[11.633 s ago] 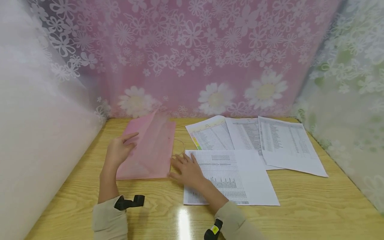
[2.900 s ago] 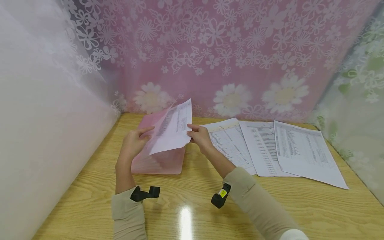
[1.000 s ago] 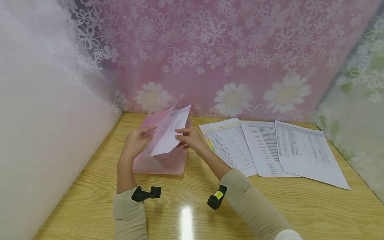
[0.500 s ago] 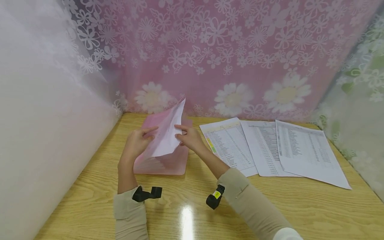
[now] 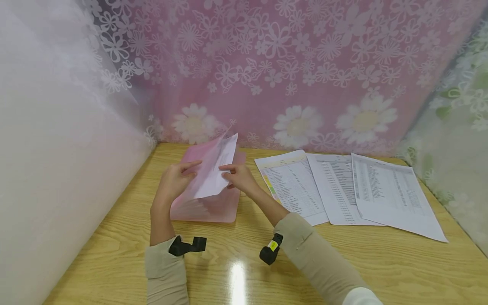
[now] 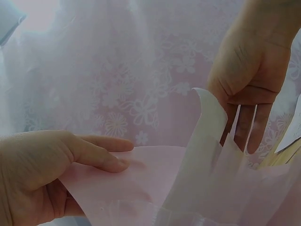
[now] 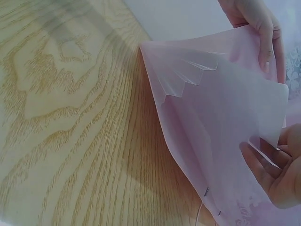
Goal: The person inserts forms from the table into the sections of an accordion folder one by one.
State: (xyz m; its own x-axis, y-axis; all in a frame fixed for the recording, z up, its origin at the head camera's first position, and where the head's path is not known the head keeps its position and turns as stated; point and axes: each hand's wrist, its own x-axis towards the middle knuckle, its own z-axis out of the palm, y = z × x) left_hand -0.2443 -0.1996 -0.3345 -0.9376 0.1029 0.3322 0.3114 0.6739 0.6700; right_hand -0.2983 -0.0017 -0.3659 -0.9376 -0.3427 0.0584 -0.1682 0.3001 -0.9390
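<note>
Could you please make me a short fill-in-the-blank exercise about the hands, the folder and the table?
1. The left hand holds the folder, which is ____ in colour.
2. The white sheet partly inside the folder is held by the ____ hand.
3. Printed sheets visible on the table beside the folder number ____.
4. The table's surface has a grain like ____.

Missing words: pink; right; three; wood.

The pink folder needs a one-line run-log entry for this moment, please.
folder: open on table; left hand: holds its cover; right hand: pinches paper; paper: partly inside; other sheets: right of folder
</note>
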